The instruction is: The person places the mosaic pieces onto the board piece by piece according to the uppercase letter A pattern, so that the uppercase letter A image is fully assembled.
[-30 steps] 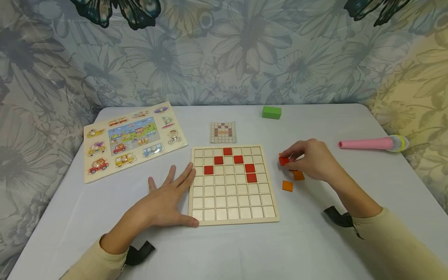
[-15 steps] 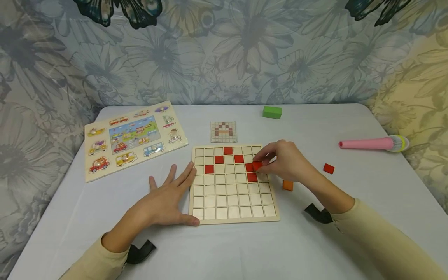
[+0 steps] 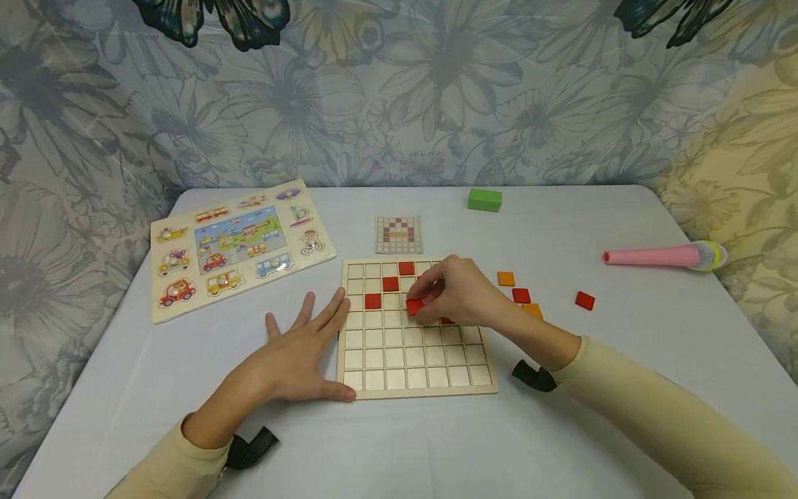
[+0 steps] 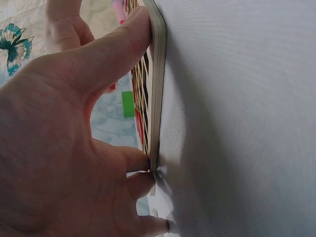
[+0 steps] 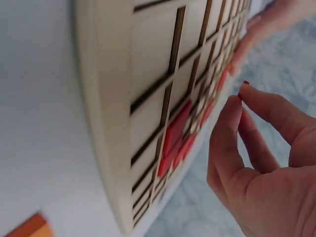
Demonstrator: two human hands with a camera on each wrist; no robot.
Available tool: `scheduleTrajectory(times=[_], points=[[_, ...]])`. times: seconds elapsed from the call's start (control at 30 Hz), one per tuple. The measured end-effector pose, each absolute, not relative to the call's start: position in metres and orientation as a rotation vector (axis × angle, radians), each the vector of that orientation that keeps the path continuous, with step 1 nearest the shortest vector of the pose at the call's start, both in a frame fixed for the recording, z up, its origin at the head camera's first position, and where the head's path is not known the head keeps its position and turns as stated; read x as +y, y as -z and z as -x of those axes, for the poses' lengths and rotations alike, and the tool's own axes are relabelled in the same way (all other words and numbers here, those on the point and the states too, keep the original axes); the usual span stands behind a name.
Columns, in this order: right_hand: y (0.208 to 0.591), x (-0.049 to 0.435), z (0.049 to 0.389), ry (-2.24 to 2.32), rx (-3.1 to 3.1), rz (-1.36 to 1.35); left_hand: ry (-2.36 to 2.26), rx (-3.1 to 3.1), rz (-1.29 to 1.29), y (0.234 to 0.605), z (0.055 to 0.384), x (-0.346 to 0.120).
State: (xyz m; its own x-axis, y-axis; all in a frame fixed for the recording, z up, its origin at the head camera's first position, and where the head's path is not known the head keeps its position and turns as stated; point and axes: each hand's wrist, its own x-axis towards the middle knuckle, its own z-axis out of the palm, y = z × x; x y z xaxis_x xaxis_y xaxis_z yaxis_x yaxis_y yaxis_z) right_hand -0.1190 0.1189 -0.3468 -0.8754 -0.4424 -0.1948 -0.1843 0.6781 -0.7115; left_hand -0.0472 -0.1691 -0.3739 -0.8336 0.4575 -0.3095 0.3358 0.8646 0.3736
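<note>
My left hand (image 3: 299, 353) lies spread on the table. Its fingertips and thumb rest along the left edge of a wooden grid board (image 3: 394, 358); the left wrist view shows the thumb on the board's edge (image 4: 158, 74). Between thumb and fingers, my right hand (image 3: 461, 294) pinches a red square tile (image 3: 414, 306) over the board's upper middle. In the right wrist view only a bit of that tile (image 5: 246, 82) shows at the fingertips. More red tiles (image 3: 390, 284) sit in the upper cells, some hidden under the right hand.
Loose red and orange tiles (image 3: 506, 278) lie right of the board, with another red tile (image 3: 584, 300) farther out. Behind the board is a small pattern card (image 3: 398, 235). A picture puzzle (image 3: 243, 242), green block (image 3: 484, 200) and pink toy microphone (image 3: 663, 255) lie around.
From the loose tiles at the right, my right hand has carried a red tile leftward over the board's upper middle. My left hand has stayed at the board's edge.
</note>
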Motion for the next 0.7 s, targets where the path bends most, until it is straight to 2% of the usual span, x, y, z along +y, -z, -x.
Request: scheduleTrajectory(times=[0.37,0.7], points=[[0.357,0.080,0.118,0.998,2.472,0.522,-0.428,2.644,-0.577,0.375,0.047,-0.170],[0.360,0.065,0.118,0.980,2.493,0.552,-0.422,2.639,-0.574,0.374,0.048,-0.170]])
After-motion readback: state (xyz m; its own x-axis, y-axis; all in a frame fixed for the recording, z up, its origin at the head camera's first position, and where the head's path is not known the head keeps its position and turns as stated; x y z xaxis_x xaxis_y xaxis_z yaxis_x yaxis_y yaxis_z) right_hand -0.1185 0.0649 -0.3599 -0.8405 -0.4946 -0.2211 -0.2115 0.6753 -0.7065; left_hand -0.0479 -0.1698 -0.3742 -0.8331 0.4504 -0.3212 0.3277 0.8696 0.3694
